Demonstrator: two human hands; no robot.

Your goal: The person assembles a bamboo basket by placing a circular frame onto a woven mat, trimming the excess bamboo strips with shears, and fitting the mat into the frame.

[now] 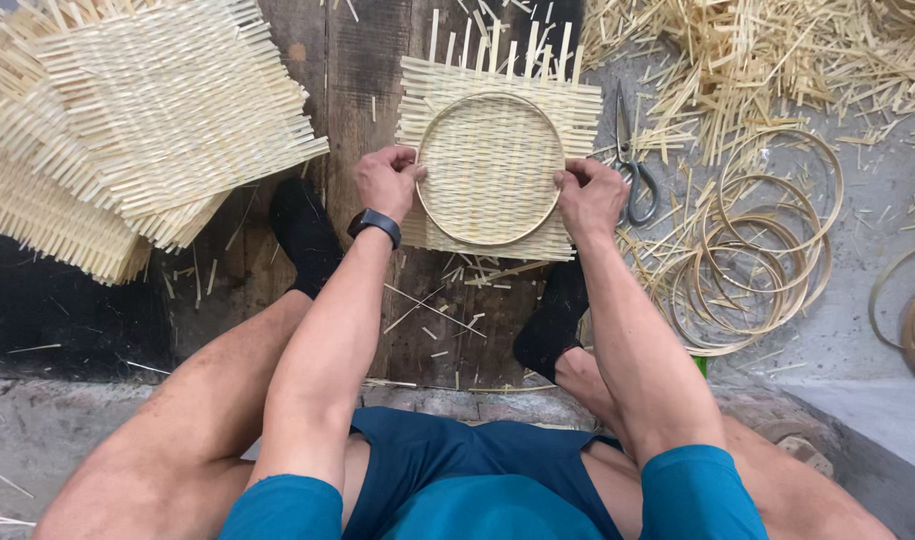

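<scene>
Head view, landmark = woven mat (498, 100) under the hands, lying on dark floor planks (348, 60). Biggest thing: stack of finished mats (148, 120), well left of it. Right of it, a scatter of bamboo offcuts (758, 50), then a pile of loose hoops (753, 265), w/ scissors (630, 170) just beside the mat's right edge. On the mat, centred: round hoop (490, 168), flat against the weave. Left hand (388, 182) closed, fingers curled on the hoop's left rim; right hand (590, 198) likewise, pinching the right rim. Both arms reach fwd between the knees, wrists low, thumbs on top. To do this well, I'd judge: keep the hoop centred, press evenly both sides so the weave doesn't shift.
</scene>
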